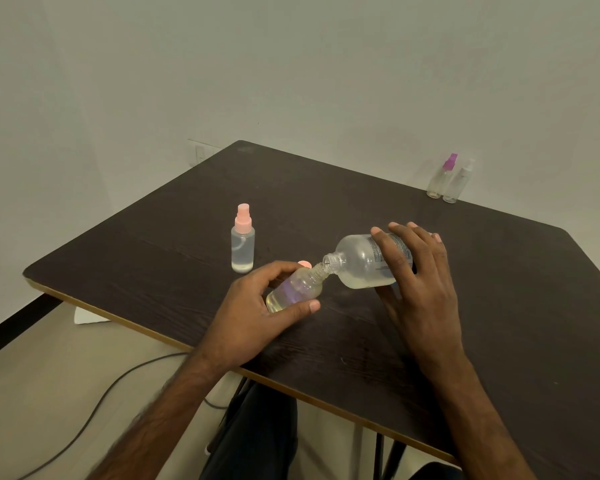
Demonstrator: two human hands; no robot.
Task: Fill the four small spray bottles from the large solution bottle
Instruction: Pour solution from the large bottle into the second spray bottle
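My right hand [414, 271] grips the large clear solution bottle [359, 263], tipped on its side with its open mouth touching the neck of a small uncapped spray bottle [297, 291]. That small bottle is tilted, partly filled with pale liquid, and held by my left hand [257, 313]. A pink cap [303, 264] peeks out just behind my left fingers. A capped pink-topped spray bottle [243, 239] stands upright to the left, holding clear liquid. Two more small bottles stand at the far right: a purple-topped one [439, 176] and a white-topped one [458, 181].
The dark wooden table [153, 271] has its near edge running diagonally below my forearms. A grey cable [94, 407] lies on the floor to the left. A white wall stands close behind the table.
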